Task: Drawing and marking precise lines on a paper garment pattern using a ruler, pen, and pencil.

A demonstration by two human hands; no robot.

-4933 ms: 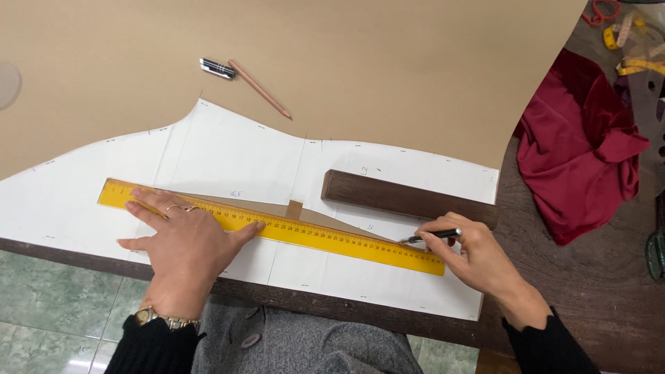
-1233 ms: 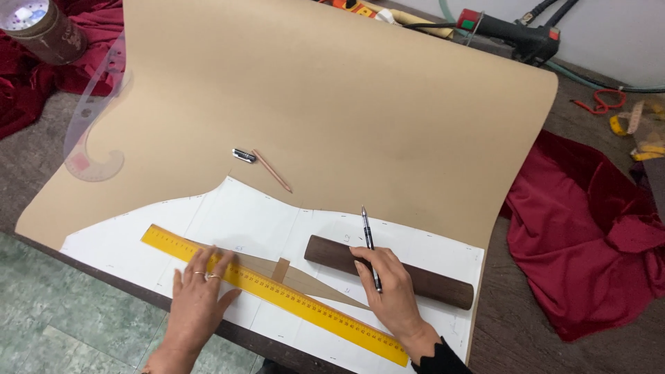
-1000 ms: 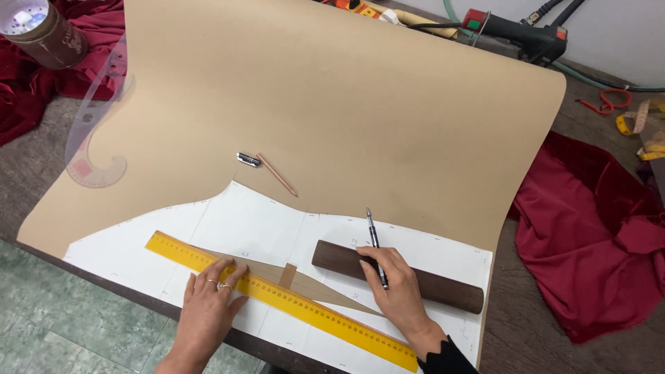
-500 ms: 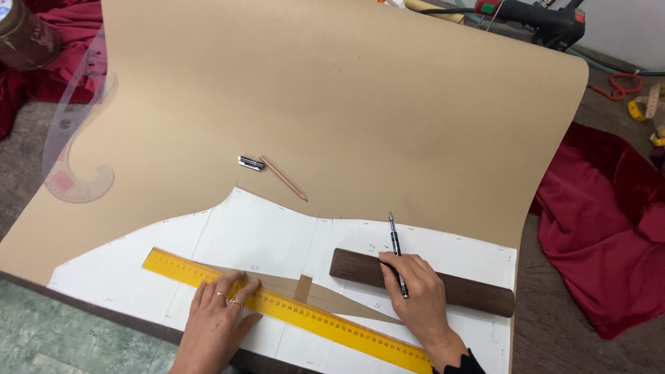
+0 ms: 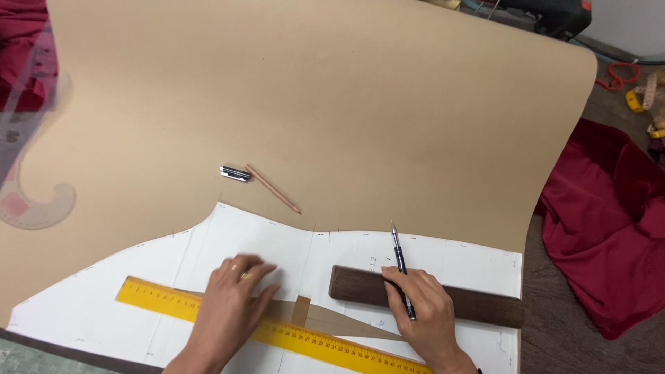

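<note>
My left hand point(image 5: 232, 305) lies flat, fingers spread, pinning the yellow ruler point(image 5: 263, 330) along the near tabletop edge, while my right hand point(image 5: 419, 305), pinching a pen point(image 5: 400, 266), steadies the dark wooden bar point(image 5: 478, 305) on the white pattern paper point(image 5: 208, 242).

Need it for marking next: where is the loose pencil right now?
In the head view, the pencil lies left of centre on the brown paper, beside the small black eraser.

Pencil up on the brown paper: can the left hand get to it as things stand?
Probably yes. The pencil lies bare above the left hand, with only flat white paper between; the hand would have to leave the ruler.
</note>
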